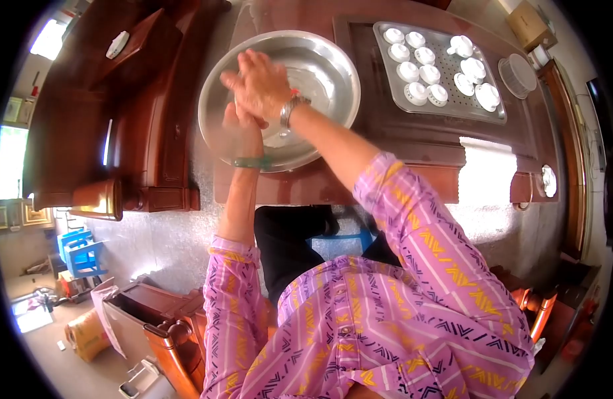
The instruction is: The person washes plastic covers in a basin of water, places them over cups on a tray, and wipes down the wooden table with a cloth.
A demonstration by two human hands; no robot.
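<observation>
A wide metal basin point(343, 100) stands on the brown table, with some water visible inside. Over its left half my two hands touch each other. My right hand point(260, 83), with a metal watch at the wrist, lies across my left hand, its fingers stretched out and partly spread. My left hand point(243, 120) is beneath it, a green bangle at the wrist; its fingers are mostly hidden and smeared by motion. Something small and red shows beside my right hand, too small to make out.
Right of the basin, a perforated metal tray point(446, 113) holds several white cups and a small teapot point(460, 46). A white round container point(518, 76) stands beyond it. Dark wooden furniture point(140, 100) is at the left, and blue stools point(82, 253) stand on the floor.
</observation>
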